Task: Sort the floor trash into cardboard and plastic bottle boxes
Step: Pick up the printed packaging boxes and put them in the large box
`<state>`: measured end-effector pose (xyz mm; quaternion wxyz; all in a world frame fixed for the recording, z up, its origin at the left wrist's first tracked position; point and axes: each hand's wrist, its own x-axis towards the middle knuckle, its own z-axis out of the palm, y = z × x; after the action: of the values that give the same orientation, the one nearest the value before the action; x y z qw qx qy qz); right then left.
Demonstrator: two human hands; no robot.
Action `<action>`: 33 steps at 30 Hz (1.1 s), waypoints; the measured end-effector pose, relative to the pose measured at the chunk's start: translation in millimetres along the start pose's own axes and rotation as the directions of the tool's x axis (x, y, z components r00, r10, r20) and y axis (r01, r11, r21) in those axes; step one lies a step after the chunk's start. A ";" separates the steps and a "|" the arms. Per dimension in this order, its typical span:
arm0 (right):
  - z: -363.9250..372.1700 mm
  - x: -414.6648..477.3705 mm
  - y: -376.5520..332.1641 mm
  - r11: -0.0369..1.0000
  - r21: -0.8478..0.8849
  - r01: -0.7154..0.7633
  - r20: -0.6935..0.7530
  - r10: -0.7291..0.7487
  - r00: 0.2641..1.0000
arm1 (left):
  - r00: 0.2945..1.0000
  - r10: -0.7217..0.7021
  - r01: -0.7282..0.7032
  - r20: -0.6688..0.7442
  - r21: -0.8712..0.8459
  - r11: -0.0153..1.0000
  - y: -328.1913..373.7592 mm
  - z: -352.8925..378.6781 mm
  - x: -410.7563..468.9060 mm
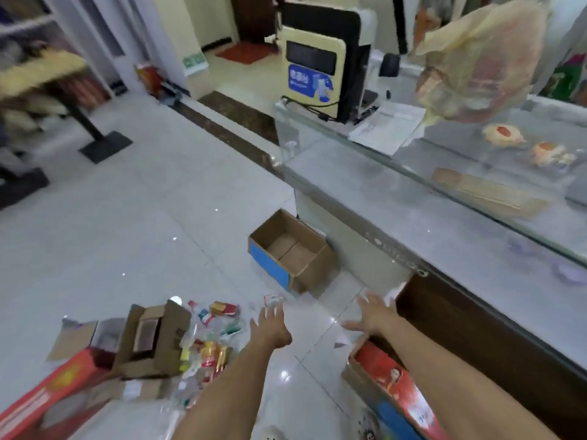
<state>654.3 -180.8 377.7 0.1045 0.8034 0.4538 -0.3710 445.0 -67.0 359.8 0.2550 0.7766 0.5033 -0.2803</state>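
An open, empty cardboard box with a blue side (287,252) stands on the tiled floor against the counter. A second box with a red printed flap (390,382) sits at lower right under my right forearm. A heap of plastic bottles (206,350) and torn cardboard pieces (149,341) lies at lower left, beside a red carton (47,398). My left hand (270,325) reaches forward with straight fingers, holding nothing. My right hand (374,315) is also stretched out, fingers spread, empty.
A long glass counter (413,198) runs along the right, with a cream payment terminal (311,68), papers and a hanging plastic bag (470,65) on top. Shelving and a black stand base (104,146) are at far left. Bare tiles lie between.
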 end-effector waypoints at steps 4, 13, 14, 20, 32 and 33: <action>-7.2 25.9 -133.3 0.959 -0.211 0.189 0.016 -0.189 0.982 | 0.986 -0.155 0.143 -0.058 -0.170 0.975 -108.5 -8.5 -26.7; 50.6 30.4 -391.6 0.712 -0.397 0.579 0.205 -0.546 0.812 | 0.844 -0.536 0.479 0.037 -0.503 0.719 -320.8 23.5 -103.4; 57.6 30.8 -410.0 0.678 -0.419 0.604 0.233 -0.563 0.793 | 0.828 -0.557 0.506 0.070 -0.522 0.686 -334.2 29.2 -109.2; 83.3 51.0 -495.0 0.460 -0.542 0.704 0.358 -0.631 0.688 | 0.734 -0.655 0.592 0.180 -0.644 0.485 -382.2 58.8 -111.5; 261.4 157.8 -593.9 -0.030 -0.529 0.848 0.716 -0.552 0.427 | 0.443 -0.735 0.684 0.513 -0.723 -0.092 -406.8 243.0 -52.5; 291.5 169.5 -593.7 -0.079 -0.525 0.848 0.734 -0.547 0.403 | 0.415 -0.737 0.690 0.533 -0.713 -0.126 -408.0 268.6 -42.5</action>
<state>82.2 118.8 156.0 0.3523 0.1856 0.8982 -0.1861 5.4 -128.1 151.3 0.4103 0.1145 0.9037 -0.0432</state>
